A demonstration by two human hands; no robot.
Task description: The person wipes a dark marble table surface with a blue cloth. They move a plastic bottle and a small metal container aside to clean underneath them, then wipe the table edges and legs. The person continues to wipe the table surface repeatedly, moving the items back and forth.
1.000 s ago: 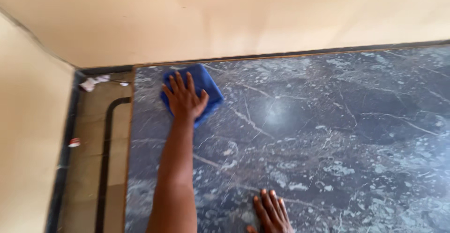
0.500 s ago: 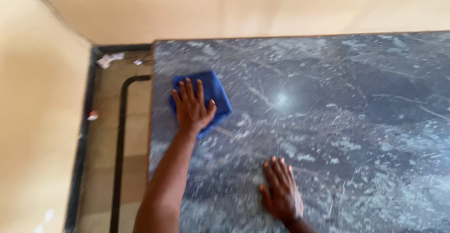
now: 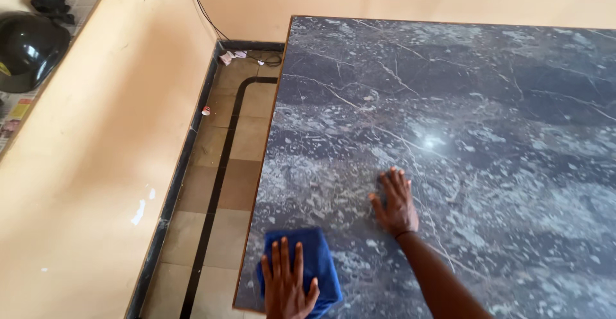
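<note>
My left hand [image 3: 287, 283] presses flat on a folded blue cloth [image 3: 319, 262] at the near left corner of a dark blue marble-patterned table top [image 3: 487, 120]. The cloth shows around and to the right of my fingers. My right hand [image 3: 396, 202] lies flat on the table surface with fingers spread, to the right of and farther in than the cloth, holding nothing.
A tiled floor strip [image 3: 221, 165] with a black line runs between the table's left edge and a cream wall [image 3: 96, 158]. A black helmet [image 3: 29, 48] sits on a ledge at upper left. Small litter [image 3: 228, 56] and a cable lie in the far floor corner.
My left hand has dragged the blue cloth from the far left corner down along the left edge to the near corner. The view has swung left and pulled back; my right hand stays flat.
</note>
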